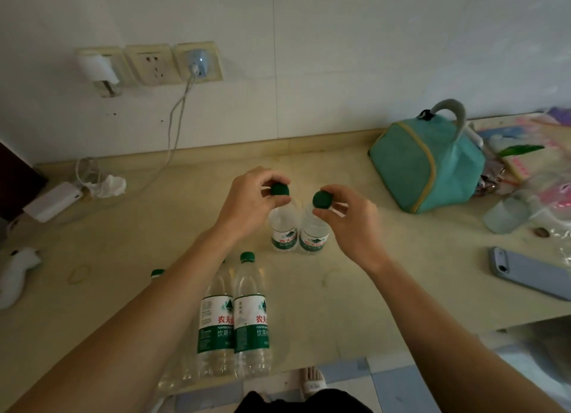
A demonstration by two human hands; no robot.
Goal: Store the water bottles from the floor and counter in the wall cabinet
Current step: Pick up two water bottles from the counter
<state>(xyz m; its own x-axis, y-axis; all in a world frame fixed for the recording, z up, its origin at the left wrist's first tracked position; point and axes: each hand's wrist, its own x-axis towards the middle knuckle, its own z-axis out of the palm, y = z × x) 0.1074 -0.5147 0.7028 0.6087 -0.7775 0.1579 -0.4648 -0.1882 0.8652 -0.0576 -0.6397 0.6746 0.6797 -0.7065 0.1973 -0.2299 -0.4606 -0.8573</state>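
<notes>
i count five water bottles on the pale beige counter (340, 289), all clear plastic with dark green screw caps and white-and-green labels. two stand upright and touching at the middle of the counter. my left hand (247, 202) pinches the cap of the left bottle (283, 230) with curled fingers and thumb; my right hand (352, 221) pinches the cap of the right bottle (313, 233) the same way. both bottles stand on the counter surface as far as i can tell.

nearer to me, by the counter's front edge, two taller-looking bottles stand side by side and touching: one (251, 320) in full view, one (216, 323) partly behind my left forearm. of a fifth bottle i see only the green cap (157, 272) and a bit of clear base past that arm. all appear to hold clear water.

to the right sits one teal fabric bag (426, 165), boxy, with yellow piping and a grey loop handle. further right is a loose clutter of clear plastic bags (540, 184); i cannot tell what they hold. one grey phone (525, 273) lies flat near the right edge.

to the left lie one white power bank (52, 201), a crumpled tissue (111, 185) and a thin rubber band (79, 273). three wall sockets (151, 64) sit in a row on the white wall, with a white cable (176, 119) hanging from the right one.
</notes>
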